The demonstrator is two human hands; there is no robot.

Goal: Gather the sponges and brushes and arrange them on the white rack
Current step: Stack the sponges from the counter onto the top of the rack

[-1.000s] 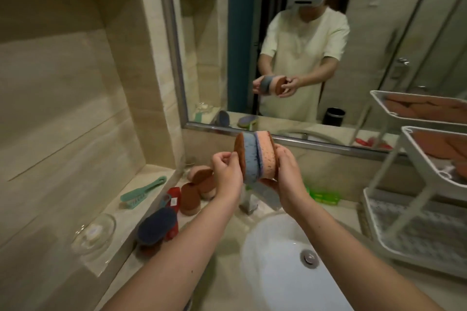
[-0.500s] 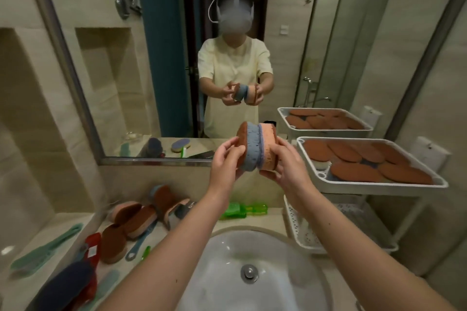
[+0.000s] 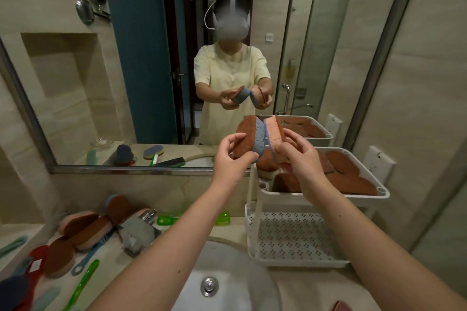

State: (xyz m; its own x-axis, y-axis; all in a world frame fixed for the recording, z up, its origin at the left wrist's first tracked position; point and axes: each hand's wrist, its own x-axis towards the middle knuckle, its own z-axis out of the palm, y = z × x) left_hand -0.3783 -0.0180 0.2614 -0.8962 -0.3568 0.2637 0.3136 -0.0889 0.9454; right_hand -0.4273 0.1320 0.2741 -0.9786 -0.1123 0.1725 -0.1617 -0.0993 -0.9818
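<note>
My left hand (image 3: 231, 156) grips a brown-and-blue oval sponge (image 3: 249, 137) and my right hand (image 3: 304, 156) grips a pink-and-blue sponge (image 3: 274, 134). The two sponges touch at their lower edges and splay apart at the top, held above the left end of the white rack (image 3: 326, 195). Several brown sponges (image 3: 346, 171) lie flat in the rack's upper tray. Its perforated lower shelf (image 3: 290, 237) is bare. More sponges (image 3: 83, 225) and brushes (image 3: 83, 283) lie on the counter at the left.
A white basin (image 3: 227, 283) with a metal drain sits below my arms. A chrome tap (image 3: 141, 227) stands left of it, with a green item (image 3: 166, 220) behind. A large mirror (image 3: 151, 70) covers the wall ahead. A wall socket (image 3: 377, 165) is right of the rack.
My view swung right and the rack came closer. The stacked sponges, held together before, have been pulled apart at the top, one in each hand, and moved toward the rack.
</note>
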